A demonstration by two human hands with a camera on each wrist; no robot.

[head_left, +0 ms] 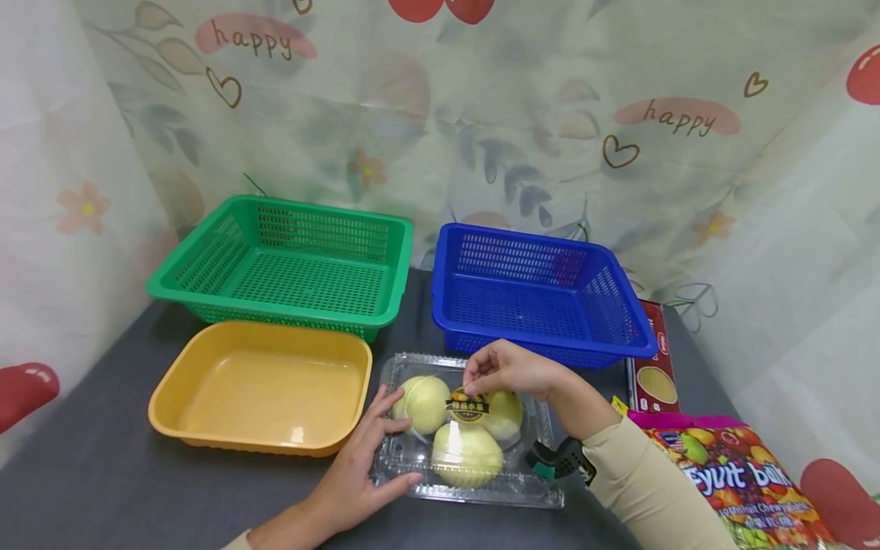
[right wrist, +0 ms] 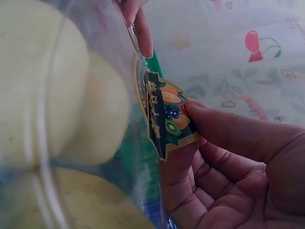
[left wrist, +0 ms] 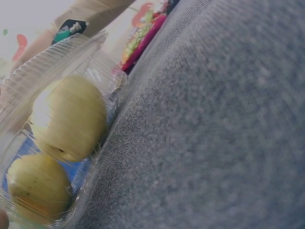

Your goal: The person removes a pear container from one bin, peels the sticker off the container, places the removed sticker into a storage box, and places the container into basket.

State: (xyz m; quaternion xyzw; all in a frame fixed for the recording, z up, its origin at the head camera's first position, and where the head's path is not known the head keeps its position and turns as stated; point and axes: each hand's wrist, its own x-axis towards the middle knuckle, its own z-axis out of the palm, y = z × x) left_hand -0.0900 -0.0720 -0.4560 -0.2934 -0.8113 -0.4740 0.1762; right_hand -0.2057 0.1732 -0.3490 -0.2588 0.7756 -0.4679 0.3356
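Observation:
A clear plastic clamshell box (head_left: 543, 500) lies on the grey table and holds three pale yellow-green fruits (head_left: 467, 454). My left hand (head_left: 385, 439) rests on the box's left front corner, fingers straight along its side and thumb on the front rim. My right hand (head_left: 476, 384) reaches over the lid and pinches the edge of the dark fruit-label sticker (head_left: 467, 406). In the right wrist view my right hand (right wrist: 183, 133) has thumb and finger closed on the sticker (right wrist: 162, 109). Through the lid (left wrist: 57, 52), the left wrist view shows two fruits (left wrist: 69, 117).
Behind the box stand a green mesh basket (head_left: 206, 252), a blue mesh basket (head_left: 619, 298) and a yellow tray (head_left: 264, 389), all with nothing in them. A red carton (head_left: 653, 359) and a colourful candy bag (head_left: 742, 481) lie at the right. A patterned curtain surrounds the table.

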